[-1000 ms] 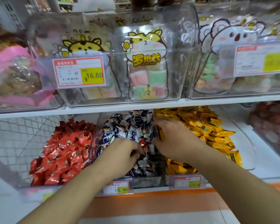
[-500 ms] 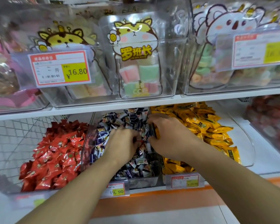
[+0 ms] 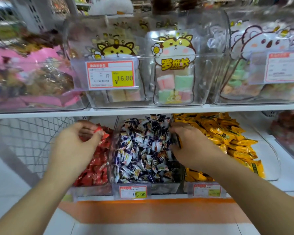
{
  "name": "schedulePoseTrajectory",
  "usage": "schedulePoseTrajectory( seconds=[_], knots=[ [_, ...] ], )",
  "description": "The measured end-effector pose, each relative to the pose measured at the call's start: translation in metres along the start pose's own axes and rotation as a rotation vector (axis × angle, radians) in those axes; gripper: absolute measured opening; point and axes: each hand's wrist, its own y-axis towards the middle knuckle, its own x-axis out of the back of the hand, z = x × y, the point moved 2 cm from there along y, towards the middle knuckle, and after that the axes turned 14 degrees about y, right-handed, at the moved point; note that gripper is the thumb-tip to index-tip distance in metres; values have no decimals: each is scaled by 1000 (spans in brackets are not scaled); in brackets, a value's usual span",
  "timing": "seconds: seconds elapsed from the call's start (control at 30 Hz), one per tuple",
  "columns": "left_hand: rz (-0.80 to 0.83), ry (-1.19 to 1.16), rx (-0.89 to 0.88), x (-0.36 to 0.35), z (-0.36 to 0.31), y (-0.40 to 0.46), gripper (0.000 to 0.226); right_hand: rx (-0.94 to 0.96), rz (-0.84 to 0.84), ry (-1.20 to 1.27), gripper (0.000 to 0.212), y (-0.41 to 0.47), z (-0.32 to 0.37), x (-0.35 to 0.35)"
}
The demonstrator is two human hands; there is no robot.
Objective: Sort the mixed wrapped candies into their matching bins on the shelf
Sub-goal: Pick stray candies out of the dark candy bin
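A small red foil-wrapped candy (image 3: pixel 101 132) now sits pinched between the thumb and fingertips of the left hand (image 3: pixel 76 146), which half a second ago was down in the middle bin beside the other hand. That hand has swung over to the clear bin of red wrapped candies (image 3: pixel 97 165) on the left and hovers just above the pile, its fingers curled close around the stray piece. I judge the candy is one release away from its matching bin, so this sort is nearly finished.

The right hand (image 3: pixel 190 146) has stayed at the right edge of the middle clear bin of blue-and-white wrapped candies (image 3: pixel 143 150), next to the bin of yellow wrapped candies (image 3: pixel 231 141). Its fingers are bent and dip into the blue-and-white heap, touching the wrappers; I cannot tell whether it has anything gripped. A dark sliver shows at its fingertips, too blurred to name.
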Motion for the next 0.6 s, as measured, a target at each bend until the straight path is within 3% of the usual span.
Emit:
schedulePoseTrajectory(
  seconds=[0.07, 0.17, 0.23, 0.4, 0.5, 0.6],
  knots=[
    [-35, 171, 14, 4, 11, 1, 20, -15, 4, -5, 56, 0, 2, -1],
    [-31, 306, -145, -2, -7, -4, 23, -23, 3, -13, 51, 1, 3, 0],
    [90, 273, -286, -17, -33, -11, 17, -20, -3, -16, 44, 2, 2, 1],
    [446, 263, -580, -94, -81, -11, 43, 29, -19, 33, 39, 3, -1, 3],
    [570, 395, -645, -141, -78, -7, 54, 30, -29, 42, 44, 3, -4, 3],
    [551, 529, -716, -157, -62, -9, 47, 12, -8, 30, 53, 5, -7, 4]
  ],
)
